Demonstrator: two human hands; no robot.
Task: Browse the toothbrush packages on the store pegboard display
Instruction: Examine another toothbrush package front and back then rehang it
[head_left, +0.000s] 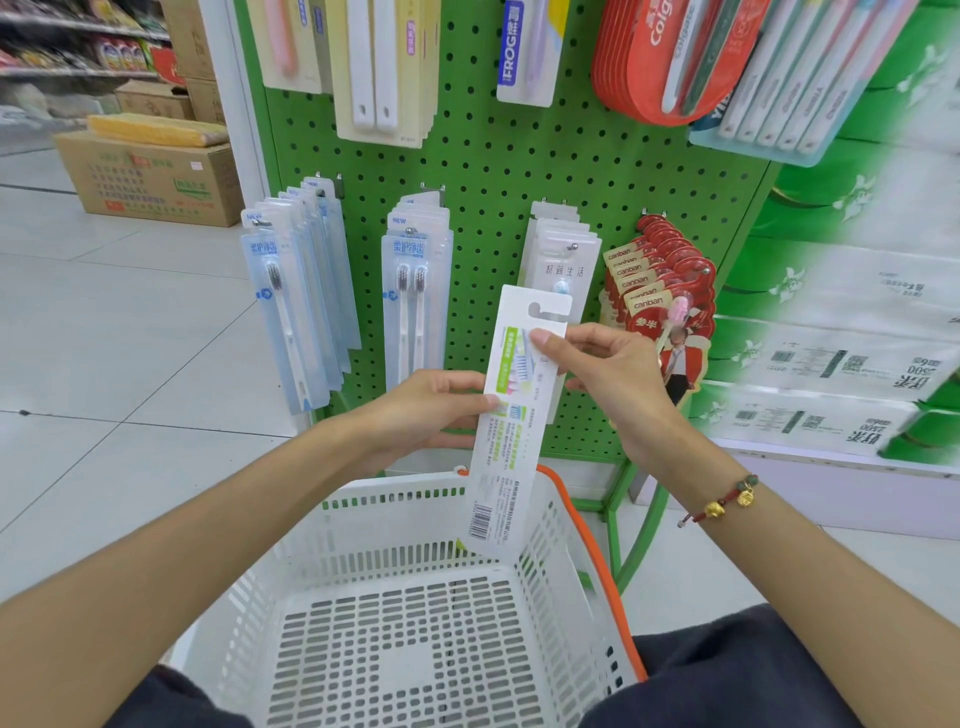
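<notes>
1. Green pegboard (498, 171) fills the head view, with grey floor tiles (104, 322) to its left and stacked green-and-white packs (831, 332) to its right.
2. Both hands hold one long white package (511, 421) up in front of the pegboard, its printed back and barcode facing the camera, hang slot at the top.
3. Left hand (415, 410) grips the package's left edge about halfway down, thumb on the printed face, the other fingers curled behind it.
4. Right hand (613, 374) pinches the upper part, thumb tip pressed on the face just below the hang slot, fingers behind the card. A beaded bracelet (724, 501) sits on that wrist.
5. Below the fingers, the package's lower end hangs over the far rim of a white basket (395, 613) with an orange handle (587, 535).
6. Beyond the left fingers hang blue packs (296, 306) and twin-brush packs (413, 301) on hooks.
7. Just behind the right fingertips hang white packs (563, 254); red packs (654, 291) hang beyond the right knuckles.
8. Higher up hang more packs, one marked FROG (524, 52).
</notes>
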